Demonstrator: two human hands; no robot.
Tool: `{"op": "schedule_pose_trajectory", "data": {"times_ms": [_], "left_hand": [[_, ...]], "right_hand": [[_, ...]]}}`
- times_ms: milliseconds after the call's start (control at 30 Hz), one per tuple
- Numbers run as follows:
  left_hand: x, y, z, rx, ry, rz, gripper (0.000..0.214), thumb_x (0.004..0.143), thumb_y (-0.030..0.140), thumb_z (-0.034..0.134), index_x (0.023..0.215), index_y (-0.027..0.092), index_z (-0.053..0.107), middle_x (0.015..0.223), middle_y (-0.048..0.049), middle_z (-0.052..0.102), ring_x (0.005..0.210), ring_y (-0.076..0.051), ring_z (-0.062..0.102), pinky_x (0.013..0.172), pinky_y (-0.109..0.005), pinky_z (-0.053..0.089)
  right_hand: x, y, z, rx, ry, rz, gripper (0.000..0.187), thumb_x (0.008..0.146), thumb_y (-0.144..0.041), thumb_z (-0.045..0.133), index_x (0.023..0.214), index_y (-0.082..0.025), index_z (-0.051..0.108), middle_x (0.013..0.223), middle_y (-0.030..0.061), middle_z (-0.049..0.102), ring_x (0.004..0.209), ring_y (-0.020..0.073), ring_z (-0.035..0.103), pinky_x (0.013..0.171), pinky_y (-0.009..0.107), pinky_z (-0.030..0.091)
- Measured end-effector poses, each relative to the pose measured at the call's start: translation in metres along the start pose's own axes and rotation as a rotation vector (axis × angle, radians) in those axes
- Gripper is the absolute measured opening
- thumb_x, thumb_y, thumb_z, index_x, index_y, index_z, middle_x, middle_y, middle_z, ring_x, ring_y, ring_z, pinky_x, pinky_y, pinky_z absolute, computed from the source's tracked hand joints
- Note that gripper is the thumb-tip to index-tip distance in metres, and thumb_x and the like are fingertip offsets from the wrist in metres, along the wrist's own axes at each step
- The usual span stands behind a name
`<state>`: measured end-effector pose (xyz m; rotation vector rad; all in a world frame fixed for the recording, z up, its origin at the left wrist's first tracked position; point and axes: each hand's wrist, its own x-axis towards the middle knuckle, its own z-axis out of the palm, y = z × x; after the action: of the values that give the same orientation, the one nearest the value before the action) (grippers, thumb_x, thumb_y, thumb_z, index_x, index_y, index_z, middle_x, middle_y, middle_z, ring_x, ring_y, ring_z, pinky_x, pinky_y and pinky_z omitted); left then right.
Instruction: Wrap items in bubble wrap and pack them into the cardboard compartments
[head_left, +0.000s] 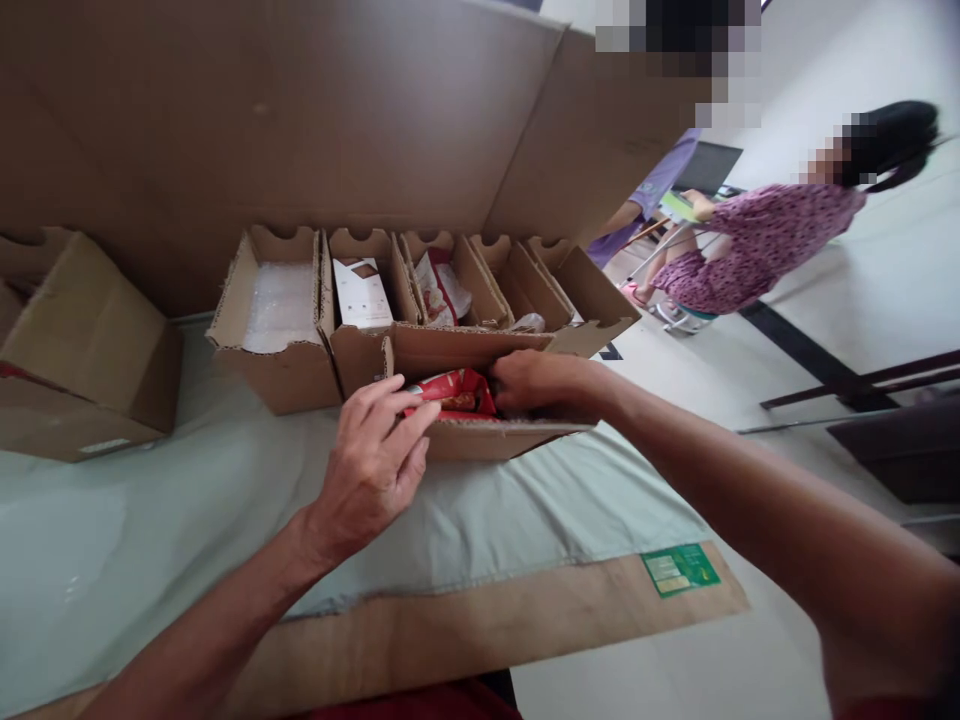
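Note:
A low cardboard box [495,438] lies on the table in front of me with a red packet [454,392] inside it. My left hand [375,460] rests at the box's left end, fingers curled against the red packet. My right hand [536,383] reaches into the box from the right, fingers closed on the packet's other end. Behind it stands a row of several open cardboard boxes [285,370]. One of them holds a white carton [361,292], another a red and white packet [439,290].
A closed cardboard box [82,360] sits at the left. A large cardboard sheet [300,120] stands behind the row. A pale green cloth [150,520] covers the table, with a green label [681,568] near its edge. Two people stand at the far right [757,240].

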<state>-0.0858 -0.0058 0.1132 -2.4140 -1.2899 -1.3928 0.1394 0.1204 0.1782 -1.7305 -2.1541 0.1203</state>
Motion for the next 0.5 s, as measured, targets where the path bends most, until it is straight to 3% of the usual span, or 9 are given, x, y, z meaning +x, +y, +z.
{"op": "schedule_pose_trajectory", "data": {"times_ms": [67,100,167,233,333,433,500], "left_hand": [[-0.005,0.000,-0.007,0.007,0.068,-0.046,0.060,0.089,0.014,0.065,0.146,0.021,0.048,0.140,-0.0153,0.057,0.138,-0.033,0.050,0.114,-0.054,0.044],[-0.010,-0.002,-0.011,0.007,0.105,-0.079,0.067,0.089,0.017,0.067,0.151,0.022,0.043,0.147,-0.0165,0.052,0.140,-0.033,0.048,0.116,-0.055,0.042],[-0.021,-0.007,-0.016,-0.018,0.143,-0.178,0.072,0.089,0.021,0.067,0.154,0.023,0.038,0.150,-0.0161,0.050,0.141,-0.032,0.048,0.117,-0.054,0.042],[-0.036,-0.017,-0.015,-0.079,0.109,-0.329,0.069,0.090,0.024,0.066,0.154,0.023,0.039,0.148,-0.0150,0.052,0.139,-0.031,0.051,0.116,-0.053,0.043],[-0.055,-0.033,0.004,-0.241,-0.014,-0.548,0.071,0.088,0.034,0.069,0.153,0.024,0.040,0.150,-0.0153,0.051,0.139,-0.033,0.051,0.116,-0.056,0.042],[-0.061,-0.044,0.033,-0.464,-0.095,-0.648,0.090,0.080,0.048,0.077,0.156,0.024,0.035,0.158,-0.0173,0.043,0.144,-0.037,0.045,0.117,-0.059,0.040],[-0.057,-0.046,0.051,-0.614,-0.101,-0.679,0.098,0.074,0.055,0.081,0.155,0.023,0.035,0.156,-0.0185,0.046,0.142,-0.038,0.047,0.117,-0.058,0.040]], "right_hand": [[-0.007,0.000,-0.036,-0.046,-0.145,-0.087,0.015,0.077,-0.027,0.080,0.079,-0.013,0.078,0.061,-0.0015,0.071,0.056,0.0124,0.066,0.057,0.022,0.044],[-0.015,0.005,-0.055,-0.073,-0.172,-0.130,0.023,0.075,-0.025,0.083,0.096,-0.016,0.080,0.071,-0.0006,0.075,0.062,0.0152,0.068,0.060,0.025,0.046],[-0.039,0.022,-0.088,-0.117,-0.059,-0.183,0.028,0.088,-0.028,0.071,0.116,-0.022,0.075,0.083,0.0015,0.078,0.067,0.0189,0.070,0.064,0.031,0.049],[-0.073,0.047,-0.103,-0.009,0.104,-0.109,0.028,0.093,-0.040,0.064,0.114,-0.024,0.075,0.084,0.0048,0.077,0.068,0.0209,0.070,0.068,0.036,0.053],[-0.120,0.088,-0.078,0.333,0.126,0.087,0.040,0.088,-0.057,0.066,0.107,-0.022,0.073,0.096,0.0107,0.078,0.079,0.0245,0.074,0.070,0.039,0.057],[-0.143,0.107,-0.014,0.513,-0.012,0.114,0.066,0.078,-0.062,0.076,0.127,-0.021,0.063,0.127,0.0161,0.070,0.103,0.0300,0.072,0.072,0.039,0.059],[-0.143,0.102,0.030,0.635,0.028,0.098,0.074,0.076,-0.065,0.076,0.133,-0.022,0.056,0.133,0.0159,0.066,0.115,0.0314,0.067,0.082,0.042,0.058]]}}
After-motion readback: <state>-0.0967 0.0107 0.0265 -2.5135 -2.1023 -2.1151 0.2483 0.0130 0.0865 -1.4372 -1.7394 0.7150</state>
